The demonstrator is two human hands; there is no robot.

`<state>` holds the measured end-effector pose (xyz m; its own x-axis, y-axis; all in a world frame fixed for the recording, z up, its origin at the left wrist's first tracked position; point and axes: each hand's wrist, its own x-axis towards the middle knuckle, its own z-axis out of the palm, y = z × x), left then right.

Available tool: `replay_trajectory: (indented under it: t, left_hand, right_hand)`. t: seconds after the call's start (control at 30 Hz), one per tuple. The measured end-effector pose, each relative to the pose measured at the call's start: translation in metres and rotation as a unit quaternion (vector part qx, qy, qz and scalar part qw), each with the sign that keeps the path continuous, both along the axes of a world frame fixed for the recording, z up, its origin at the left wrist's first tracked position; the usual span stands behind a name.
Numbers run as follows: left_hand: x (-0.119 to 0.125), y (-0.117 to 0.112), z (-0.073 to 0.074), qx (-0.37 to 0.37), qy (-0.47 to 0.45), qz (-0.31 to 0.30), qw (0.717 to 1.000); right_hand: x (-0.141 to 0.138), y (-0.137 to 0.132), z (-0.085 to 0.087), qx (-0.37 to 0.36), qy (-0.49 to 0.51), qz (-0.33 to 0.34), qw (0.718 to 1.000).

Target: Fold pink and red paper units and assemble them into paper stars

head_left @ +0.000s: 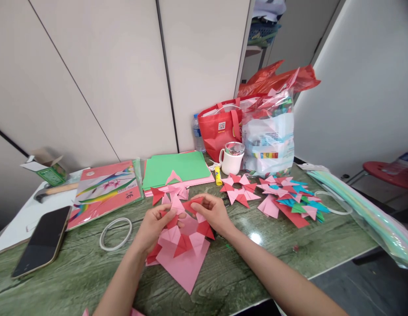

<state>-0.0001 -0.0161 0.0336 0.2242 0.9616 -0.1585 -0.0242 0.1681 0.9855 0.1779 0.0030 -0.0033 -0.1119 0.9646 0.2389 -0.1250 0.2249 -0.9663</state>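
Between my two hands is a ring of folded red and pink origami paper (183,245), held above the table. My left hand (158,224) pinches the ring's left side, thumb on top of a red and pink piece. On the upper right, my right hand (212,213) pinches a red piece of the same ring. Beneath lies a flat pink paper sheet (187,274), partly covered by the ring. Loose folded pieces (173,189) lie just beyond my hands. A finished-looking red and pink paper star (239,189) rests to the right.
A green paper stack (177,169), a glue stick (218,175), a white mug (233,159) and a red bag (220,127) stand at the back. Colourful folded pieces (289,197) lie right. On the left are a phone (42,241), a white ring (116,235) and a hammer (57,189).
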Motion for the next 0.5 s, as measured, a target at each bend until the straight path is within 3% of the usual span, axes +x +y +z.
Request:
replay_trajectory:
  t: [0.3, 0.5]
  left_hand:
    - [-0.0002, -0.0006, -0.0039, 0.021, 0.02, -0.048, 0.998]
    - [0.0033, -0.0023, -0.0003, 0.016, 0.022, -0.041, 0.999]
  right_hand:
    - [0.0027, 0.0, 0.0006, -0.017, 0.01, 0.024, 1.0]
    - [0.0019, -0.0001, 0.0013, -0.017, 0.003, 0.026, 1.0]
